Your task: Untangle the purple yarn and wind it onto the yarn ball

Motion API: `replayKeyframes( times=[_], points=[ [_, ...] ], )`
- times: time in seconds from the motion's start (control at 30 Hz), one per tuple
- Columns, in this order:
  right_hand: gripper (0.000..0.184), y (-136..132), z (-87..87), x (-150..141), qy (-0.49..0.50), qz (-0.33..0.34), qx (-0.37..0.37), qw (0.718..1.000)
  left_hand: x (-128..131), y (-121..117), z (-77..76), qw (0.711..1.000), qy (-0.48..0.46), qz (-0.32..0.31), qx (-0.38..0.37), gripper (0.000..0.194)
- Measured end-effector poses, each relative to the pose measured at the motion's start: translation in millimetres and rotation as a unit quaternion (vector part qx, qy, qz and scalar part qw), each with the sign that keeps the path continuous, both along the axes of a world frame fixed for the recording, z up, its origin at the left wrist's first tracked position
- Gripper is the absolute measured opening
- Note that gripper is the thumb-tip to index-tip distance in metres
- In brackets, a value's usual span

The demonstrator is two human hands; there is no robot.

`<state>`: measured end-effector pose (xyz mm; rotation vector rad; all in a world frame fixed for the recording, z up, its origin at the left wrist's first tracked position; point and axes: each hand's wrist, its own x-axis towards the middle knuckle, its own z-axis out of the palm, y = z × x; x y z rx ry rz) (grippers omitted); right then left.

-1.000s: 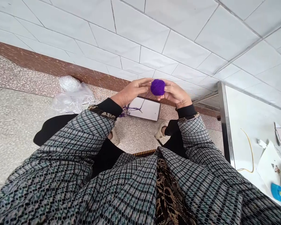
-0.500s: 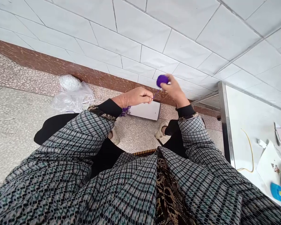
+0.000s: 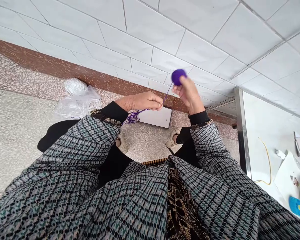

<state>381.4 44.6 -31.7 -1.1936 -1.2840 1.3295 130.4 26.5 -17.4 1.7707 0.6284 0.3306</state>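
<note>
A round ball of purple yarn [image 3: 178, 77] is gripped in my right hand [image 3: 188, 93], raised in front of the tiled wall. From it a taut purple strand [image 3: 168, 90] slants down to my left hand [image 3: 147, 100], whose fingers are closed in a pinch on it. Below my left hand, a loose purple yarn tangle [image 3: 132, 117] lies at the left end of a white flat board or box [image 3: 153, 117] on the floor. Part of that tangle is hidden behind my left wrist.
A white yarn ball [image 3: 75, 86] and a clear plastic bag [image 3: 76, 106] lie on the floor at left. To the right stands a white-topped table [image 3: 256, 123] with a yellow cord [image 3: 268, 160] and a blue object [image 3: 295, 205]. My shoes [image 3: 173, 138] flank the board.
Both hands were at the yarn ball. Then my left hand moved down, pinching the strand, while my right hand carried the ball up and to the right, stretching the strand between them.
</note>
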Motion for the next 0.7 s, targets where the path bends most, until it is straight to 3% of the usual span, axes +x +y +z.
replayKeyframes(
  times=[0.03,0.1,0.17,0.2,0.27,0.33,0.4,0.47,0.53,0.6,0.67,0.7],
  points=[
    [0.062,-2,-2.0,-2,-0.075,0.048,-0.007,0.996,0,-1,2.6,1.000,-0.009,-0.009,-0.005,0.019],
    [0.055,-9,-3.0,-5,-0.186,0.212,-0.005,0.959,-2,-1,5.1,0.999,-0.030,0.015,-0.011,0.021],
    [0.060,-16,0.9,-1,-0.175,0.366,-0.001,0.914,-6,2,3.0,0.996,-0.048,0.071,-0.019,0.023],
    [0.066,-19,4.0,2,-0.132,0.403,-0.002,0.906,-8,4,0.5,0.993,-0.057,0.100,-0.023,0.023],
    [0.079,-20,10.3,9,-0.026,0.364,0.006,0.931,-9,7,-6.2,0.987,-0.073,0.139,-0.033,0.023],
    [0.085,-16,13.3,15,0.062,0.237,0.036,0.969,-7,8,-12.2,0.986,-0.078,0.139,-0.043,0.023],
    [0.083,-8,11.2,16,0.114,0.116,0.067,0.984,-4,7,-15.1,0.991,-0.069,0.100,-0.053,0.025],
    [0.074,0,5.7,13,0.099,0.029,0.071,0.992,-1,5,-14.5,0.995,-0.062,0.050,-0.059,0.028],
    [0.063,4,0.6,9,-0.016,-0.009,0.063,0.998,1,2,-12.0,0.996,-0.060,0.005,-0.062,0.028],
    [0.056,2,-0.1,8,-0.193,0.042,0.053,0.979,1,2,-10.1,0.996,-0.067,-0.015,-0.066,0.026],
    [0.051,-4,4.8,11,-0.321,0.210,0.020,0.923,-2,3,-11.4,0.994,-0.086,0.000,-0.073,0.026],
    [0.050,-8,8.8,14,-0.333,0.312,-0.007,0.890,-3,5,-13.5,0.992,-0.101,0.017,-0.079,0.028]
  ],
)
